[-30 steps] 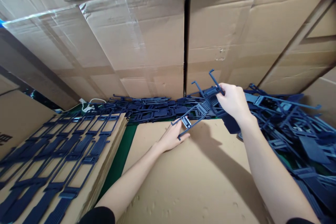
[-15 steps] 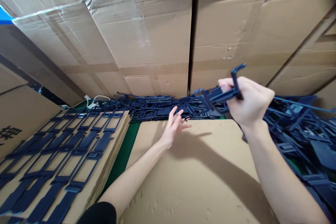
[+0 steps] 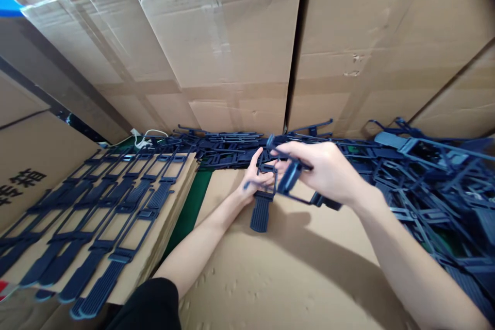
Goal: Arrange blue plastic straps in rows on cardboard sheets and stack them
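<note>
Left hand (image 3: 250,184) is holding its fingers partly spread, touching a ribbed dark piece (image 3: 260,215) over the cardboard sheet (image 3: 294,268); long axis running front-to-back, paddle end pointing at the wearer. Dark frame (image 3: 290,178) is slanting down rightward, right hand (image 3: 330,172) pinching it; can't tell if joined.

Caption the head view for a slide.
Right hand holds a dark bracket by the left hand, over cardboard, between laid-out brackets and a heap.
</note>
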`<state>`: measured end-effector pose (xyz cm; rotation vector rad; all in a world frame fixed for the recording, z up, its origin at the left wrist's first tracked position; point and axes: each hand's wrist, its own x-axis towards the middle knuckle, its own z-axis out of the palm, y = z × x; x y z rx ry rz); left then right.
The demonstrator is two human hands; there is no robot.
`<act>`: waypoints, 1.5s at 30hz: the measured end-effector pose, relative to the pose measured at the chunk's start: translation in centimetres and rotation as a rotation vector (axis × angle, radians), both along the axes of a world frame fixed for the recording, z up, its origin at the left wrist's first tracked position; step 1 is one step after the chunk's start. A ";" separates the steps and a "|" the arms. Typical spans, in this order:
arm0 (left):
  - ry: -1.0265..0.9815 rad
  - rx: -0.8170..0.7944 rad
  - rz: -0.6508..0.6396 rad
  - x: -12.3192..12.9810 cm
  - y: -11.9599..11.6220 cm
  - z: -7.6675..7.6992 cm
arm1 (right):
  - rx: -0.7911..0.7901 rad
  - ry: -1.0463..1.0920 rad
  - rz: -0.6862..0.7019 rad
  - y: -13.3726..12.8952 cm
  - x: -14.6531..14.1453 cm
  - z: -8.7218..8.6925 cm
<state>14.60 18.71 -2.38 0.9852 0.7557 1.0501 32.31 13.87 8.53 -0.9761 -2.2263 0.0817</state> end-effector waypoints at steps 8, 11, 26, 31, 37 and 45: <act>0.467 0.314 0.035 -0.3 0.7 -1.6 | -0.542 -0.379 -0.458 5.6 4.5 -4.1; 0.824 0.464 0.102 -0.7 0.0 -1.3 | -0.844 -0.388 -0.401 5.8 4.4 -5.3; 1.170 0.843 -0.311 -4.6 -11.0 1.5 | -1.045 -0.386 -0.116 5.5 3.5 -6.5; 1.422 0.721 -0.175 -8.6 -15.0 1.4 | -1.284 -0.277 -0.006 6.4 3.3 -8.6; 1.477 0.631 0.119 -11.6 -14.8 0.3 | -1.455 -0.021 0.128 7.6 4.7 -11.2; 1.406 0.689 0.120 -12.9 -11.0 -0.2 | -1.470 0.023 0.144 7.6 4.8 -11.6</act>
